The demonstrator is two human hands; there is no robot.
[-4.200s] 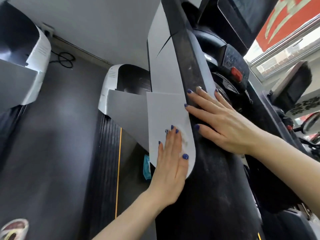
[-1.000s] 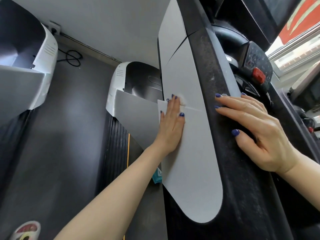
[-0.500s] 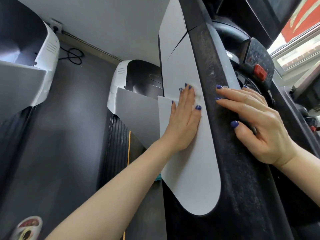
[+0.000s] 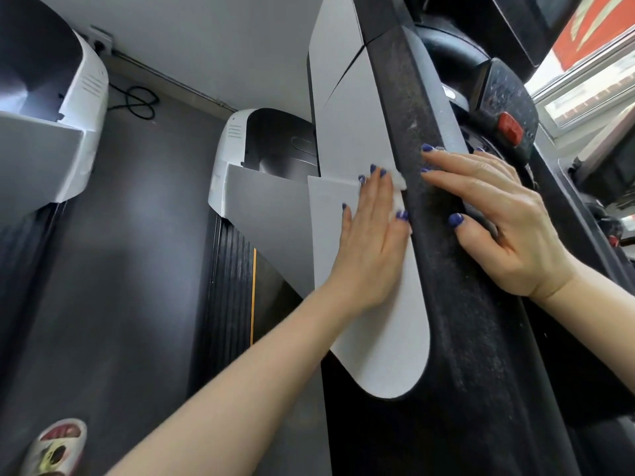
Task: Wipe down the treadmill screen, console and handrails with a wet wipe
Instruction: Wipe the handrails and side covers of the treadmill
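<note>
- We see two bare hands, both with dark blue nail polish, on one treadmill's side rail.
- Our left hand (image 4: pixel 372 235) lies flat, fingers together, pressing one white wet wipe (image 4: pixel 398 187) against the pale grey plastic side panel (image 4: pixel 385 355); only a small edge of the wipe shows between the fingers and thumb.
- The wipe sits at the right edge of the grey panel, touching the black speckled handrail (image 4: pixel 457 321).
- Our right hand (image 4: pixel 505 228) rests spread and flat on that black handrail, just right of the left hand, gripping nothing.
- One red button (image 4: pixel 511 126) sits on the black console (image 4: pixel 501 94), far right.
- We count two white motor covers: one (image 4: pixel 230 156) at centre, another (image 4: pixel 86 108) far left.
- One patterned slipper (image 4: pixel 55 448) shows near left on the dark floor (image 4: pixel 120 269).
</note>
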